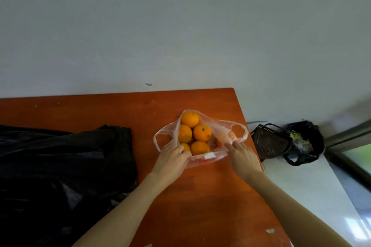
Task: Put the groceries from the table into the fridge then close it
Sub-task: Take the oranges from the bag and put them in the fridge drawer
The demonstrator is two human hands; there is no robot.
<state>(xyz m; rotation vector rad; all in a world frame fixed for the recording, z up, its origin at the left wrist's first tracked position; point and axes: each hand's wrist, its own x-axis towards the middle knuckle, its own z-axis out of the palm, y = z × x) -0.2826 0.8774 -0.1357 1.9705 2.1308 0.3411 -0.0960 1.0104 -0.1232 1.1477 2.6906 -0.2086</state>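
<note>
A thin pink plastic bag (pixel 222 126) lies open on the orange-brown table (pixel 100 110) near its far right corner. Several oranges (pixel 201 132) sit inside it, along with something red at the bottom. My left hand (pixel 172 158) grips the bag's left side, fingers curled into the plastic next to the fruit. My right hand (pixel 241 156) reaches the bag's right side, its fingertips on the plastic near the right handle loop. No fridge shows in this view.
A large black plastic bag (pixel 60 166) covers the table's left part. Beyond the table's right edge, on the floor by the wall, stand a dark plastic basket (pixel 270 142) and a black rubbish bag (pixel 305 142). A window frame (pixel 349 136) runs at far right.
</note>
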